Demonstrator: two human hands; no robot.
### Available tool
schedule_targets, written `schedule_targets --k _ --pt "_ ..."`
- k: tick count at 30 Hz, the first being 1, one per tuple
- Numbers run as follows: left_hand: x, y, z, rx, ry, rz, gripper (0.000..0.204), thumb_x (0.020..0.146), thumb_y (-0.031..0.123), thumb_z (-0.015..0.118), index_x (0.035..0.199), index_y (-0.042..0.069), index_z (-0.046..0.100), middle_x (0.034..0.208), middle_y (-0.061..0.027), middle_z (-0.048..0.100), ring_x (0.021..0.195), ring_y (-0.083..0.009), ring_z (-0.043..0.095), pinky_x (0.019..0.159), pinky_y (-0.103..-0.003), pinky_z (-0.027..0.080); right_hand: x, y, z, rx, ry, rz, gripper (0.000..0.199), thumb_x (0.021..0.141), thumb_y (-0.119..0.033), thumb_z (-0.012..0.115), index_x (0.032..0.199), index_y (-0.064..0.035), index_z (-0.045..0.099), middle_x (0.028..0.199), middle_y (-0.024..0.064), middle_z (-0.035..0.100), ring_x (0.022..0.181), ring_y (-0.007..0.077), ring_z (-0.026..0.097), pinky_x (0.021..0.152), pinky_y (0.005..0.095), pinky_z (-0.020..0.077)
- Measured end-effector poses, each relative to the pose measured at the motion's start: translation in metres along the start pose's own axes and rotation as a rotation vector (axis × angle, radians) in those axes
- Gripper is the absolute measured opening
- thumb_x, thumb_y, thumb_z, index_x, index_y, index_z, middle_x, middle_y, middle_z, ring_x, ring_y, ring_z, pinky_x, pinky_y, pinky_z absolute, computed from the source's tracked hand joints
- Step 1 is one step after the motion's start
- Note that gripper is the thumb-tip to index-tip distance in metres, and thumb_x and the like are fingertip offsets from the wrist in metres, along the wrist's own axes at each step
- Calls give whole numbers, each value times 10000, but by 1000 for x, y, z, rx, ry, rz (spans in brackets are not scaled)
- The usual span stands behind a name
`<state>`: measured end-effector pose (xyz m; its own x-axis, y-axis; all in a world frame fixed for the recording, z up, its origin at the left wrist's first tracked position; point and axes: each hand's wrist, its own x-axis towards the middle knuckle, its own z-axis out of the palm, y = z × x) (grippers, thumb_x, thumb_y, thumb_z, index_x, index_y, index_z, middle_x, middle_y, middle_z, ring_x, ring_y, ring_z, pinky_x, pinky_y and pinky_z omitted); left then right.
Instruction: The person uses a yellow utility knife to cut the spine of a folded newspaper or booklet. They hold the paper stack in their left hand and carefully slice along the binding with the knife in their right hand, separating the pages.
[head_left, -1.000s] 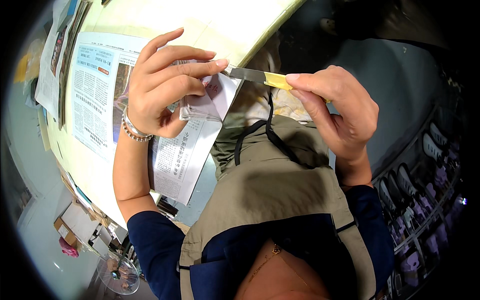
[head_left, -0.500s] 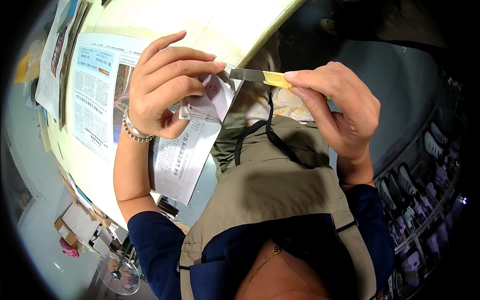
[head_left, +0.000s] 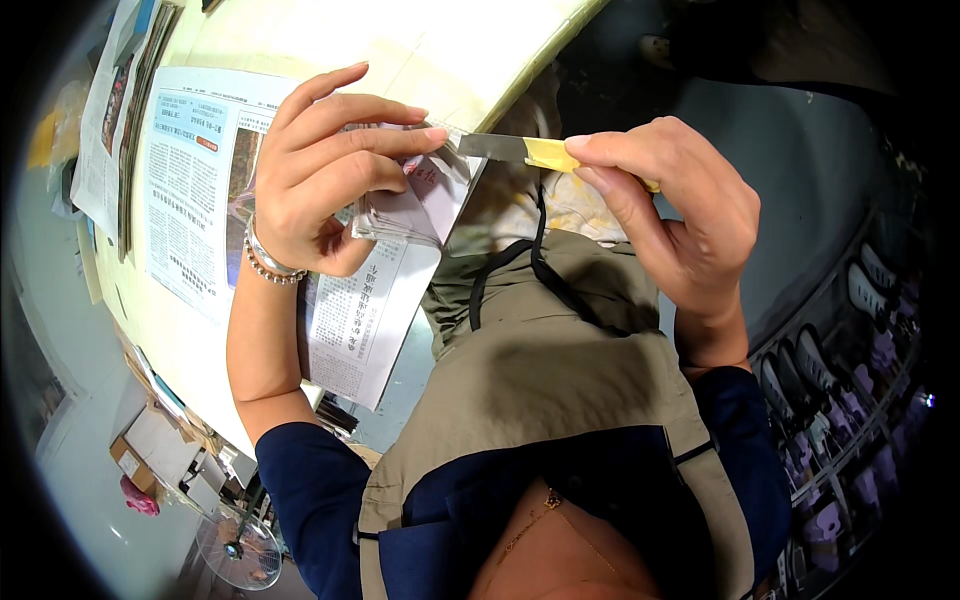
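Now | left hand [head_left: 330,175] grips folded newspaper [head_left: 405,200] | right hand [head_left: 670,210] pinches yellow-handled knife [head_left: 520,150], blade tip at paper's edge | table [head_left: 440,50] beneath

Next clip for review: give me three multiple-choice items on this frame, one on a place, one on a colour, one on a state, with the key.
1. Where does the blade tip of the utility knife sit?
A. at the edge of the folded newspaper
B. flat on the table
C. inside a drawer

2. What colour is the knife's handle?
A. red
B. yellow
C. green

3. How is the folded newspaper held?
A. lying loose on the floor
B. pinned under a book
C. gripped in the left hand

Key: 1 A, the blade meets the paper beside the left fingertips. 2 B, yellow shows between blade and right hand. 3 C, the left thumb and fingers close around the folded stack above the table edge.
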<state>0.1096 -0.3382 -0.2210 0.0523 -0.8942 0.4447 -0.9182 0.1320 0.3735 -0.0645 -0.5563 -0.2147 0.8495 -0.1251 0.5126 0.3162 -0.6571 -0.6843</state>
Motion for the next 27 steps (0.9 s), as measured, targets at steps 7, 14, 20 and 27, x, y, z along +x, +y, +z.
schedule_targets --k 7,14,20,27 --pt "1 1 -1 -13 -9 2 195 471 110 536 661 112 583 934 -66 748 945 -263 697 996 -500 444 -1 -2 -5 -3 -58 49 223 757 120 682 954 18 700 815 105 687 669 171 611 569 250 457" --pt "3 0 1 -49 -15 14 111 567 124 527 669 81 519 905 -123 739 905 -341 699 978 -539 441 -1 -2 -4 -6 -53 63 218 761 120 678 951 18 703 823 103 690 674 169 612 570 250 461" --pt "4 0 4 -67 -29 -4 156 535 124 536 681 70 530 916 -128 725 908 -326 685 951 -518 462 2 0 -5 -37 -70 113 175 798 92 664 948 11 702 810 97 681 685 155 612 579 242 450" --pt "12 1 6 -91 -53 -41 265 449 143 551 704 69 543 937 -101 705 898 -300 658 908 -480 482 32 28 -9 71 -229 225 124 902 -80 630 951 13 697 800 47 664 693 103 578 624 225 450"
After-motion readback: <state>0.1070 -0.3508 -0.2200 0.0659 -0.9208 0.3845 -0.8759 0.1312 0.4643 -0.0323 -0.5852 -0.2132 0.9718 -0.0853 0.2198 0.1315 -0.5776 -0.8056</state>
